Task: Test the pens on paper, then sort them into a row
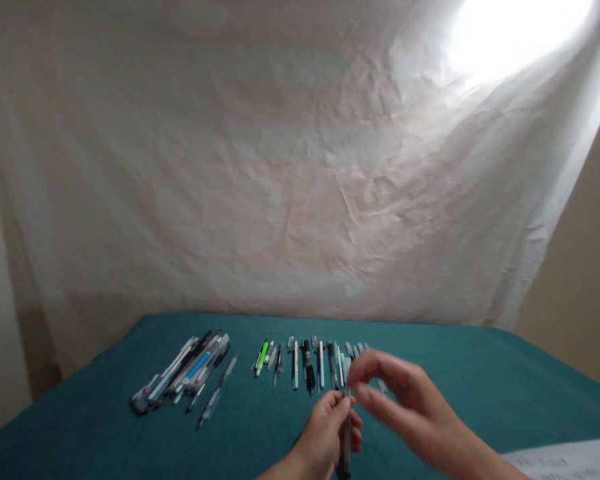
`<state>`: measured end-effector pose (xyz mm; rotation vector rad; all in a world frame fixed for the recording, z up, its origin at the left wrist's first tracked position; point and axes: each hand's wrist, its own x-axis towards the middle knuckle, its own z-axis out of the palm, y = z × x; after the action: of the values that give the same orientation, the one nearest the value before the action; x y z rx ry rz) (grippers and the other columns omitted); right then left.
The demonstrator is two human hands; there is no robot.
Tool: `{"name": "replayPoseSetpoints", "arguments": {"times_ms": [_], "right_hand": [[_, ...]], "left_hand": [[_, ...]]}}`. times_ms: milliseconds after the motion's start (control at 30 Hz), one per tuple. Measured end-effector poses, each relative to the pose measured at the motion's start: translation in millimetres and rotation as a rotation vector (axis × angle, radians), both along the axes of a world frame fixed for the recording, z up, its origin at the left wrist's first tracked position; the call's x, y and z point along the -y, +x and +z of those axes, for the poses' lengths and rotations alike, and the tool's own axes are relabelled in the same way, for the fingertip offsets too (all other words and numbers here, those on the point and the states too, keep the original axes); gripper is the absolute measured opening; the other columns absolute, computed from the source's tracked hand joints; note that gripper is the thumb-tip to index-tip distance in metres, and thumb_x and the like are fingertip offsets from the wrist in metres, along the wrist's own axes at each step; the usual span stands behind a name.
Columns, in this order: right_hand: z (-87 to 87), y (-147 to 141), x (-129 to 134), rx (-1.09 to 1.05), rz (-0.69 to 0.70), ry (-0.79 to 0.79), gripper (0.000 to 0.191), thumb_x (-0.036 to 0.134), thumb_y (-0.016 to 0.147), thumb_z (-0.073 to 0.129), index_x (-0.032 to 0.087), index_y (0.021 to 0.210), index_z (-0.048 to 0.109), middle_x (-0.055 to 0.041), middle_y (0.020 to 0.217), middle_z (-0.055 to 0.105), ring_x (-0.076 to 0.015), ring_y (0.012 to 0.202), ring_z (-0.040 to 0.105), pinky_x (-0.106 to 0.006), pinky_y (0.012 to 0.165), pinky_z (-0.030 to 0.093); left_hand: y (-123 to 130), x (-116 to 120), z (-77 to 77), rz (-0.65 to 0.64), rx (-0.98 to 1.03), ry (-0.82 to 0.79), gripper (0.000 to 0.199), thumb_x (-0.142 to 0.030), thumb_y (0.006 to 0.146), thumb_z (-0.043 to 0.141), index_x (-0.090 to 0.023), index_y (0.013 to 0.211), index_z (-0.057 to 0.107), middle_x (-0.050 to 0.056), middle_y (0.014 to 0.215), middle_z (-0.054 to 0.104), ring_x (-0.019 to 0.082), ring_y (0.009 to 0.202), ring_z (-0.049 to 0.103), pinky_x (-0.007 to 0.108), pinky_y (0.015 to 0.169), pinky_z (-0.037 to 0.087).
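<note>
My left hand (329,427) is wrapped round a slim clear pen (347,443) that stands roughly upright in the picture, low in the centre. Over the pen's upper end is my right hand (405,403), thumb and forefinger curved toward each other and blurred; whether they touch the pen is unclear. Just beyond my hands lies a row of separate pens, among them a bright green one (262,358), a white one (295,365) and a black one (309,367).
A heap of pens (195,367) lies at the left of the dark green cloth (145,453), with one loose clear pen (217,392) beside it. A white sheet of paper (570,460) is at the lower right. A pale curtain hangs behind the table.
</note>
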<state>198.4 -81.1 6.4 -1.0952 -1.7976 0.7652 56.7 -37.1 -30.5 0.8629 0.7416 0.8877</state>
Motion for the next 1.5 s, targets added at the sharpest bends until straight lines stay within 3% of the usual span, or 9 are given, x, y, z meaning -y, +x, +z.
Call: {"name": "replayPoseSetpoints", "arguments": {"times_ms": [67,100,200,333,600,767,933,1500], "right_hand": [[31.1,-1.0,-38.4,-0.130,-0.149,-0.080,0.036,0.048,0.071,0.055,0.017,0.088,0.063,-0.0055,0.083,0.062,-0.0183,0.073,0.056,-0.028,0.064,0.045],[36.6,-2.1,-52.4,-0.190,-0.196,-0.143,0.038,0.049,0.069,0.057,0.016,0.088,0.062,-0.0051,0.080,0.062,-0.0170,0.069,0.055,-0.027,0.060,0.044],[21.2,-6.2,-69.7,-0.325,-0.147,-0.343,0.041,0.052,0.067,0.057,0.015,0.085,0.059,-0.0027,0.076,0.058,-0.0125,0.061,0.052,-0.023,0.053,0.041],[-6.2,-11.3,-59.7,-0.435,-0.002,-0.399,0.039,0.052,0.070,0.055,0.014,0.068,0.055,0.0021,0.059,0.051,-0.0091,0.054,0.047,-0.022,0.054,0.038],[-6.0,-20.1,-48.2,-0.413,0.100,-0.482,0.042,0.056,0.071,0.051,0.014,0.064,0.053,0.0053,0.049,0.048,-0.0083,0.044,0.047,-0.021,0.049,0.032],[-16.7,-25.8,-44.6,-0.441,0.046,-0.429,0.042,0.053,0.073,0.051,0.012,0.067,0.058,0.0030,0.054,0.050,-0.0088,0.050,0.047,-0.021,0.052,0.034],[-13.2,-28.2,-41.6,-0.424,-0.003,-0.401,0.042,0.053,0.069,0.055,0.012,0.061,0.058,0.0039,0.051,0.045,-0.0076,0.049,0.039,-0.020,0.049,0.032],[-8.8,-29.6,-36.4,-0.397,-0.065,-0.318,0.042,0.051,0.072,0.051,0.013,0.055,0.054,0.0033,0.050,0.042,-0.0086,0.050,0.038,-0.020,0.049,0.031]], "left_hand": [[0.0,0.2,-1.1,0.013,0.020,0.032,0.039,-0.050,0.065,0.057,-0.017,0.080,0.042,-0.004,0.058,0.051,0.006,0.041,0.043,0.020,0.041,0.030],[-0.3,0.4,-1.7,0.013,0.026,0.043,0.040,-0.049,0.064,0.057,-0.016,0.081,0.042,-0.004,0.057,0.051,0.007,0.040,0.043,0.020,0.041,0.030],[-1.7,1.0,-2.3,-0.021,0.022,0.035,0.039,-0.047,0.065,0.058,-0.016,0.082,0.043,-0.003,0.058,0.052,0.007,0.041,0.045,0.020,0.042,0.030],[-3.0,2.3,2.1,-0.040,0.003,0.022,0.037,-0.047,0.066,0.058,-0.015,0.080,0.044,-0.003,0.058,0.053,0.006,0.042,0.045,0.018,0.041,0.026],[-5.8,4.8,8.4,-0.060,0.047,0.013,0.038,-0.051,0.074,0.048,-0.014,0.080,0.047,-0.003,0.061,0.047,0.000,0.038,0.029,0.017,0.038,0.009],[-7.9,6.6,13.0,-0.051,0.000,-0.047,0.037,-0.052,0.070,0.053,-0.016,0.077,0.043,-0.009,0.051,0.036,-0.001,0.035,0.016,0.017,0.038,0.003],[-9.3,6.7,14.9,-0.099,-0.041,-0.099,0.036,-0.055,0.072,0.048,-0.020,0.079,0.041,-0.012,0.045,0.024,0.001,0.033,0.009,0.017,0.037,0.001],[-10.1,6.4,18.4,-0.132,-0.155,-0.096,0.038,-0.060,0.073,0.040,-0.022,0.078,0.041,-0.012,0.042,0.021,0.001,0.031,0.010,0.017,0.035,0.001]]}}
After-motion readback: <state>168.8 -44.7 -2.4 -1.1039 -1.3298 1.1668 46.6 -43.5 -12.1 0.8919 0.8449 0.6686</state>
